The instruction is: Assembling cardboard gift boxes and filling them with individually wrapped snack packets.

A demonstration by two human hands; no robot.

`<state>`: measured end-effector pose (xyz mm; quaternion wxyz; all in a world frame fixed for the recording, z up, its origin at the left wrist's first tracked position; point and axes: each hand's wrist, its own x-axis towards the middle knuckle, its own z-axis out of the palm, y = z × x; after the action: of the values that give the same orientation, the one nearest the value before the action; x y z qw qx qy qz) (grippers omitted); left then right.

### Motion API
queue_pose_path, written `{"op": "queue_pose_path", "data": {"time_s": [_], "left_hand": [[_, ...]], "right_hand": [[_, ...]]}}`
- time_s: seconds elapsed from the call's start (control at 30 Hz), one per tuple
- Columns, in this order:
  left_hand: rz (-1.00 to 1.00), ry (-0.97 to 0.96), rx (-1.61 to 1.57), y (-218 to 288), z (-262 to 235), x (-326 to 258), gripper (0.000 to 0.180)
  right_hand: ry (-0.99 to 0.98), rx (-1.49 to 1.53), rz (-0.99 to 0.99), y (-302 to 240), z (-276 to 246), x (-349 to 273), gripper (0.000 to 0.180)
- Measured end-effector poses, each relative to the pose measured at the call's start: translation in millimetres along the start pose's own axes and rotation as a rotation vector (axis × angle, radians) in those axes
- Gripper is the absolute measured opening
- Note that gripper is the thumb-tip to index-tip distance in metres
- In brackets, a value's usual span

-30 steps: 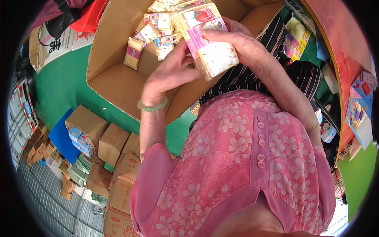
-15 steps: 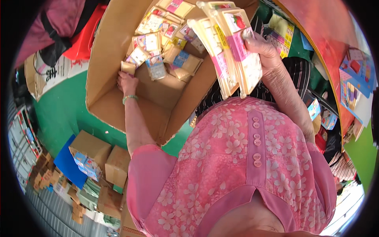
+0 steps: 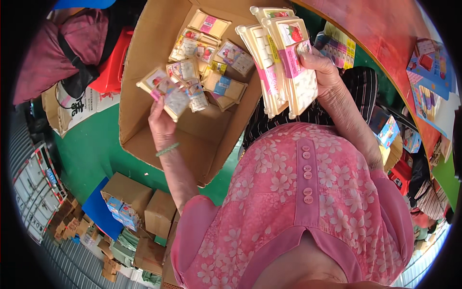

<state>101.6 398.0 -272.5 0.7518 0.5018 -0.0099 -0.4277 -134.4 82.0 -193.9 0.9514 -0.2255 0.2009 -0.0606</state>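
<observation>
My right hand (image 3: 320,67) grips a stack of flat clear plastic packs (image 3: 303,82) with pink bands and strawberry pictures, held upright beside the box. Between the fingers and thumb of my left hand (image 3: 162,120) is one similar flat pack (image 3: 163,92), raised inside the left part of a big open cardboard box (image 3: 137,113). Several more packs, some with a blue band (image 3: 222,85), lie loosely piled toward the far end of the box. What fills the packs looks like small white pieces; their exact kind cannot be told.
An orange-red tabletop (image 3: 370,43) curves along the right, with printed blue cards (image 3: 433,67) on it. Smaller cardboard boxes (image 3: 161,212) stand at lower left on the green floor (image 3: 91,139). A red container (image 3: 113,67) is at upper left.
My left hand has lifted a pack from the pile and brought it up, toward me. The stack in my right hand has stayed nearly in place.
</observation>
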Motion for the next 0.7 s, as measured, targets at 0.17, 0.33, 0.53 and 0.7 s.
{"op": "queue_pose_path", "data": {"time_s": [0.17, 0.33, 0.53, 0.7], "left_hand": [[-0.045, -0.344, -0.221, -3.7, 113.1, -2.1, 0.075], [-0.047, -0.339, -0.284, -29.0, 156.4, -6.1, 0.056], [-0.103, -0.468, -0.222, -37.9, 201.7, -16.3, 0.053], [-0.197, -0.499, -0.007, -40.7, 224.5, -22.9, 0.052]], "right_hand": [[0.035, -0.077, -0.007, -3.4, 18.9, 5.2, 0.066], [0.024, -0.052, -0.024, -0.9, 22.2, 3.2, 0.055], [0.069, -0.072, -0.055, 0.9, 7.0, -10.3, 0.057], [0.08, 0.014, -0.118, 12.9, -9.9, -32.8, 0.062]]}}
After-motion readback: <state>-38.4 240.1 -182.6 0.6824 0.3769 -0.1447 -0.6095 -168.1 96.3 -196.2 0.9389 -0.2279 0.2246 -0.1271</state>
